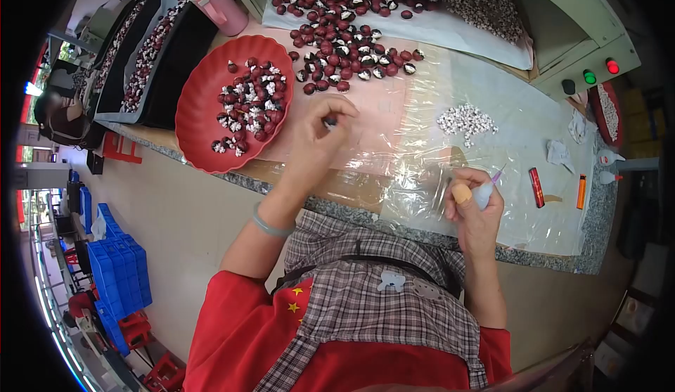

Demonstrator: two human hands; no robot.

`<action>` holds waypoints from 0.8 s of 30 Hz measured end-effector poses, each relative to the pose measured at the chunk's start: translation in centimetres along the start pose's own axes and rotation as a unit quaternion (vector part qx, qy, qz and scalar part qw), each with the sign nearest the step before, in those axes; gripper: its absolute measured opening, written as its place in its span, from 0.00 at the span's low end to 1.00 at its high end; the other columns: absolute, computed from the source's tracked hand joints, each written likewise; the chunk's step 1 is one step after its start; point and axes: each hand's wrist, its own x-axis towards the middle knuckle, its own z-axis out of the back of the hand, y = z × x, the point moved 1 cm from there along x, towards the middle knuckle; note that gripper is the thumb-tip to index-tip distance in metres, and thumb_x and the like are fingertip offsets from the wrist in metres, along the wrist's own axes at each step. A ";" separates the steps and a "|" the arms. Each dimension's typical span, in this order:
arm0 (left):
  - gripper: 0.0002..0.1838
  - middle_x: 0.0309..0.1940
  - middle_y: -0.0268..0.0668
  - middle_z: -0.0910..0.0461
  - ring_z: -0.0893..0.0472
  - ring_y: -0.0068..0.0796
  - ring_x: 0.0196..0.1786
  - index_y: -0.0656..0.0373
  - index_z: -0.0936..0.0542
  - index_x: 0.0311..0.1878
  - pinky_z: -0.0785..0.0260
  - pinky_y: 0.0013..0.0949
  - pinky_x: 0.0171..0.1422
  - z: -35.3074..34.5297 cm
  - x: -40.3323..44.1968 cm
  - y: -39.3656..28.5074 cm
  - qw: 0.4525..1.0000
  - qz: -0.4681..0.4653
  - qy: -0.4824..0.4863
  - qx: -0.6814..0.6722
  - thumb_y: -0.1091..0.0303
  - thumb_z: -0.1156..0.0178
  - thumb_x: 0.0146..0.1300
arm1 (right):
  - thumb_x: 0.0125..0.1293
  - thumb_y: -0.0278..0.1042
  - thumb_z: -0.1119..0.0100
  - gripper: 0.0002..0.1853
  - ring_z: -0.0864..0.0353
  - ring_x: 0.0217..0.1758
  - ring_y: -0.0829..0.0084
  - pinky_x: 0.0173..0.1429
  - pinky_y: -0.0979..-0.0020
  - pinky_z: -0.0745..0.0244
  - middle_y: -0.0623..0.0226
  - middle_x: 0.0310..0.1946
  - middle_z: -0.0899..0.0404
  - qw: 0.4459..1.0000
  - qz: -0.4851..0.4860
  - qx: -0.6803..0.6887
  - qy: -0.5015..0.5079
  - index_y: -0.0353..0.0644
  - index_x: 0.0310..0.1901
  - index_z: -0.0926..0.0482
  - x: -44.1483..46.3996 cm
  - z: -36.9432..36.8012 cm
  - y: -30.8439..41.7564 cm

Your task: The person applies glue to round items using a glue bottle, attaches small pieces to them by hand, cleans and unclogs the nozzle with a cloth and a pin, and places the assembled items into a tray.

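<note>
My left hand (318, 139) is over the pink part of the table covering, its fingers curled together. A small dark bit shows between thumb and fingers, too hidden to name. In my right hand (474, 213) is a small translucent glue bottle (482, 194) with a thin purple needle tip, pointing up and right. The index finger or thumb wears a tan finger cover (461, 193). A heap of small white pieces (467, 123) lies above the right hand. To the left, a red scalloped dish (200, 93) holds dark red balls, many with white clusters on them.
Many dark red balls with black-and-white tops (344, 54) lie at the back. Small speckled pieces (481, 5) are piled on the shelf. A red tube (536, 187), an orange lighter (581, 191) and crumpled tissue (559, 153) lie right. A pink bottle (214, 4) stands back left.
</note>
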 end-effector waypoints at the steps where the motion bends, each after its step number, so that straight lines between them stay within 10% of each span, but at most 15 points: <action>1: 0.14 0.39 0.37 0.28 0.23 0.29 0.42 0.65 0.24 0.46 0.29 0.31 0.41 0.4 0.7 -0.7 0.989 -0.036 -0.029 0.139 0.83 0.47 0.55 | 0.64 0.28 0.41 0.12 0.28 0.21 0.82 0.24 0.82 0.37 0.64 0.28 0.22 1.000 -0.004 -0.003 0.004 0.34 0.47 0.25 -0.1 0.1 0.0; 6: 0.14 0.38 0.45 0.28 0.25 0.41 0.35 0.64 0.23 0.46 0.31 0.38 0.40 0.1 3.5 0.9 0.872 -0.205 -0.083 0.437 0.78 0.41 0.55 | 0.64 0.26 0.41 0.09 0.28 0.22 0.82 0.24 0.82 0.36 0.65 0.27 0.22 0.999 -0.021 -0.023 0.009 0.35 0.45 0.25 -0.4 0.2 0.1; 17: 0.08 0.37 0.49 0.27 0.25 0.51 0.41 0.64 0.27 0.37 0.31 0.44 0.44 -0.1 3.3 2.1 0.864 -0.205 -0.047 0.457 0.79 0.41 0.52 | 0.61 0.22 0.42 0.14 0.30 0.22 0.83 0.24 0.82 0.37 0.66 0.30 0.23 0.995 -0.071 -0.065 0.020 0.37 0.48 0.28 -0.4 0.0 1.1; 20: 0.11 0.32 0.45 0.24 0.22 0.40 0.34 0.64 0.25 0.39 0.30 0.37 0.40 -1.0 2.4 1.2 0.936 -0.187 -0.048 0.294 0.77 0.38 0.52 | 0.61 0.30 0.43 0.17 0.31 0.22 0.82 0.22 0.82 0.39 0.66 0.33 0.25 0.996 -0.056 -0.065 0.023 0.40 0.50 0.35 -0.3 0.0 1.3; 24: 0.11 0.35 0.30 0.23 0.25 0.19 0.34 0.62 0.23 0.49 0.33 0.22 0.36 -2.9 0.5 0.8 0.965 0.132 0.109 -0.196 0.71 0.42 0.64 | 0.65 0.41 0.51 0.15 0.32 0.22 0.80 0.20 0.83 0.44 0.62 0.39 0.29 0.995 -0.011 -0.077 0.057 0.43 0.48 0.38 -0.1 0.4 1.7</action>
